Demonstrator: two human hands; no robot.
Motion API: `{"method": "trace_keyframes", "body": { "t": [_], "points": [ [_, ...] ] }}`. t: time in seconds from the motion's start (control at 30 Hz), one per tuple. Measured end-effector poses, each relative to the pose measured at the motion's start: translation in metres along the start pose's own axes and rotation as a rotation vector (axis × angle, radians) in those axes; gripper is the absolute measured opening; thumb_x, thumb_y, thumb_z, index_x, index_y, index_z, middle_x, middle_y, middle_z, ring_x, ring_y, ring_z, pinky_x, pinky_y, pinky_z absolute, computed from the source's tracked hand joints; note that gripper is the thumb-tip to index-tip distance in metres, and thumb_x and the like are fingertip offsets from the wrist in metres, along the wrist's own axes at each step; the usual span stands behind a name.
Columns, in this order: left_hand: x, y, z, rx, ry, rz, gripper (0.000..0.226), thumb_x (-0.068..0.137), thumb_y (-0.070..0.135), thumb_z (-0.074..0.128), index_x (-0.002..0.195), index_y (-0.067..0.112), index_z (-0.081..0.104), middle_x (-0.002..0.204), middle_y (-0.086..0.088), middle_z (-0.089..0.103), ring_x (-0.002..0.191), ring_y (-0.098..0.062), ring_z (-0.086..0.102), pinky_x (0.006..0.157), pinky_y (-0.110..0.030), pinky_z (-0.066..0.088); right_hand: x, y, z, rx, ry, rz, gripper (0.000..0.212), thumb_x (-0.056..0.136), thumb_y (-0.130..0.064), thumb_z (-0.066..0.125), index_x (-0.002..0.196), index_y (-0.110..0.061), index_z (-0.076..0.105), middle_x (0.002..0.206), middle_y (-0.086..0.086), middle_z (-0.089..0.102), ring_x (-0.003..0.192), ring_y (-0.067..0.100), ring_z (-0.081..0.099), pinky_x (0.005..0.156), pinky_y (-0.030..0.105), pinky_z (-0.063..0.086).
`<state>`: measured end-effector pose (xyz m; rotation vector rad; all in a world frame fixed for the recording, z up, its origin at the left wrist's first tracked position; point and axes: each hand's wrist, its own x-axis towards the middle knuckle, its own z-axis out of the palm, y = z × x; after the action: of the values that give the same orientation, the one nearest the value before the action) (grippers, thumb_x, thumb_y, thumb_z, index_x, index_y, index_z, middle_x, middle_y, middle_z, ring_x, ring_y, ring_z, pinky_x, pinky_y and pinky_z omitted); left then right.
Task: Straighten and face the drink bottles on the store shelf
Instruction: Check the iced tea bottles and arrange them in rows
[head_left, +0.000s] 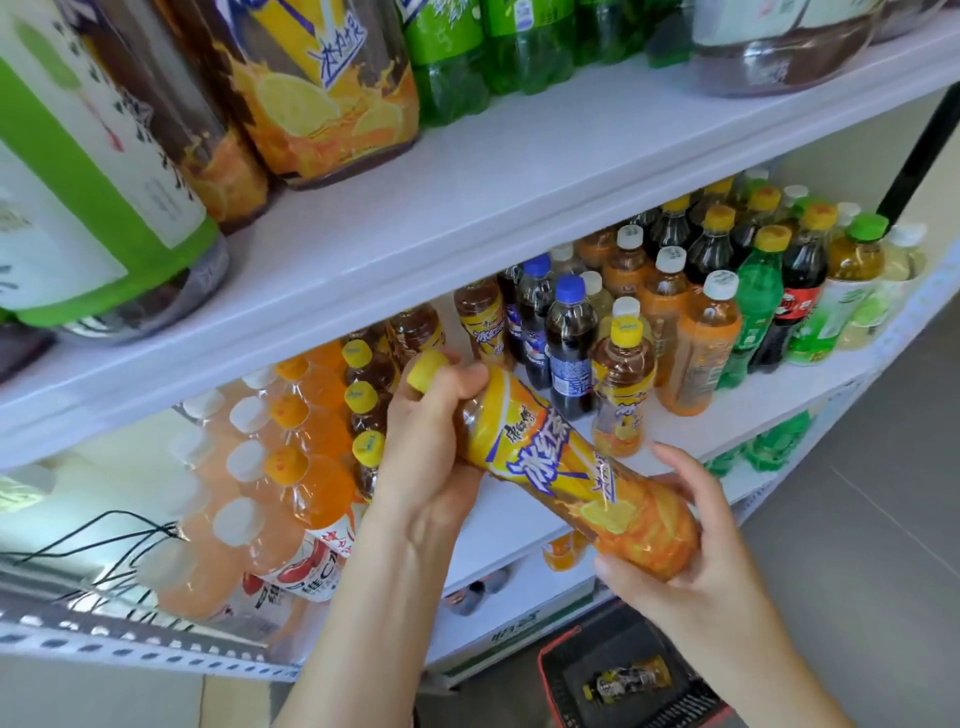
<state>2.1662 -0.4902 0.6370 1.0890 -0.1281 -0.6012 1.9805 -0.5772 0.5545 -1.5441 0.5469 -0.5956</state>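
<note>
Shelving (519, 171) in white stands behind the tea bottle (561, 467). The tea bottle is held in the air in front of the middle board. It is tilted, cap end up and left, base down and right, with its yellow label turned to the camera. Above the tea bottle, on the upper board, stand large jugs (322, 88) with yellow and green labels, and green sodas (447, 67) stand further back. Left of the tea bottle, rows of orange drinks (306, 467) stand on the middle board under orange and white caps. Below the tea bottle, on the floor, sits a red-rimmed basket (550, 670) with one small bottle (628, 680) lying in it.

The left hand (436, 431) clasps the tea bottle at neck and shoulder, fingers curled round it just under the yellow cap (423, 371). The right hand (691, 551) grasps the base, digits wrapped above and below it.

Just beyond the tea bottle, a smaller tea (621, 384) stands upright near the board's front edge, with blue-capped colas (569, 343) behind it. Further right of the tea bottle stand an orange-label bottle (701, 348) with a white cap and a green bottle (756, 312) with a yellow cap.
</note>
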Motion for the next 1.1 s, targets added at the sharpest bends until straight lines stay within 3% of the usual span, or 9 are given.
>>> {"method": "trace_keyframes", "body": {
  "t": [0.1, 0.17, 0.3, 0.37, 0.43, 0.5, 0.83, 1.0, 1.1],
  "points": [
    [0.004, 0.010, -0.008, -0.064, -0.128, 0.020, 0.028, 0.061, 0.008, 0.065, 0.087, 0.017, 0.062, 0.083, -0.012, 0.073, 0.072, -0.026, 0.069, 0.079, -0.044, 0.054, -0.001, -0.001, 0.005, 0.645, -0.153, 0.445, 0.072, 0.060, -0.050, 0.087, 0.125, -0.031, 0.061, 0.124, 0.014, 0.065, 0.101, 0.033, 0.070, 0.069, 0.038, 0.059],
    [0.009, 0.012, -0.015, -0.068, -0.226, 0.022, 0.032, 0.056, 0.009, 0.069, 0.087, 0.016, 0.065, 0.087, -0.014, 0.073, 0.078, -0.028, 0.069, 0.082, -0.046, 0.054, 0.000, 0.000, 0.009, 0.846, -0.202, 0.611, 0.067, 0.068, -0.054, 0.070, 0.122, -0.014, 0.066, 0.120, 0.025, 0.065, 0.092, 0.039, 0.070, 0.060, 0.039, 0.059],
    [0.014, 0.020, -0.021, 0.197, -0.244, 0.005, 0.048, 0.057, 0.024, 0.071, 0.102, 0.005, 0.067, 0.103, -0.026, 0.067, 0.096, -0.038, 0.062, 0.094, -0.055, 0.048, 0.000, 0.003, 0.022, 0.985, -0.058, 0.557, 0.057, 0.071, -0.042, 0.067, 0.115, -0.005, 0.069, 0.113, 0.029, 0.066, 0.082, 0.036, 0.071, 0.060, 0.033, 0.060],
    [0.017, 0.022, -0.025, 0.434, -0.184, 0.055, 0.053, 0.068, 0.033, 0.072, 0.113, 0.006, 0.063, 0.109, -0.015, 0.071, 0.101, -0.028, 0.067, 0.093, -0.044, 0.054, 0.001, 0.004, 0.027, 1.014, -0.027, 0.467, 0.040, 0.078, -0.029, 0.061, 0.110, -0.006, 0.071, 0.117, 0.026, 0.066, 0.090, 0.039, 0.070, 0.066, 0.034, 0.060],
    [0.021, 0.021, -0.034, 0.626, -0.158, 0.132, 0.030, 0.087, 0.040, 0.066, 0.111, 0.022, 0.065, 0.096, 0.012, 0.075, 0.090, -0.002, 0.069, 0.076, -0.017, 0.051, 0.004, 0.007, 0.029, 1.007, -0.034, 0.391, 0.030, 0.083, -0.019, 0.054, 0.107, -0.009, 0.070, 0.122, 0.024, 0.065, 0.102, 0.040, 0.067, 0.076, 0.038, 0.059],
    [0.024, 0.023, -0.042, 0.698, -0.132, 0.174, 0.019, 0.096, 0.042, 0.057, 0.095, 0.028, 0.070, 0.075, 0.019, 0.071, 0.068, 0.007, 0.063, 0.061, -0.008, 0.044, 0.010, 0.010, 0.030, 1.009, -0.053, 0.345, 0.035, 0.084, -0.008, 0.051, 0.117, -0.004, 0.061, 0.126, 0.023, 0.062, 0.112, 0.040, 0.063, 0.084, 0.043, 0.056],
    [0.038, 0.030, -0.056, 0.987, -0.026, 0.176, 0.031, 0.081, 0.051, 0.057, 0.078, 0.022, 0.064, 0.061, 0.007, 0.059, 0.055, -0.008, 0.054, 0.052, -0.021, 0.042, 0.028, 0.035, 0.022, 0.828, -0.143, 0.380, 0.058, 0.077, 0.008, 0.064, 0.128, -0.017, 0.057, 0.125, 0.017, 0.064, 0.117, 0.032, 0.062, 0.099, 0.049, 0.048],
    [0.040, 0.032, -0.049, 1.384, -0.270, 0.372, 0.029, 0.096, 0.042, 0.054, 0.101, 0.015, 0.063, 0.083, 0.003, 0.063, 0.075, -0.014, 0.059, 0.072, -0.034, 0.047, 0.042, 0.056, 0.039, 0.368, -0.001, 0.459, 0.060, 0.087, 0.013, 0.058, 0.130, -0.028, 0.050, 0.123, 0.006, 0.066, 0.112, 0.023, 0.064, 0.102, 0.047, 0.047],
    [0.049, 0.032, -0.044, 1.575, -0.334, 0.482, 0.022, 0.098, 0.032, 0.057, 0.109, 0.013, 0.059, 0.086, -0.003, 0.064, 0.079, -0.024, 0.061, 0.069, -0.038, 0.047, 0.052, 0.059, 0.047, 0.141, -0.028, 0.385, 0.051, 0.089, 0.010, 0.054, 0.113, -0.034, 0.053, 0.120, 0.000, 0.062, 0.113, 0.018, 0.060, 0.093, 0.033, 0.049]
  ]
}}
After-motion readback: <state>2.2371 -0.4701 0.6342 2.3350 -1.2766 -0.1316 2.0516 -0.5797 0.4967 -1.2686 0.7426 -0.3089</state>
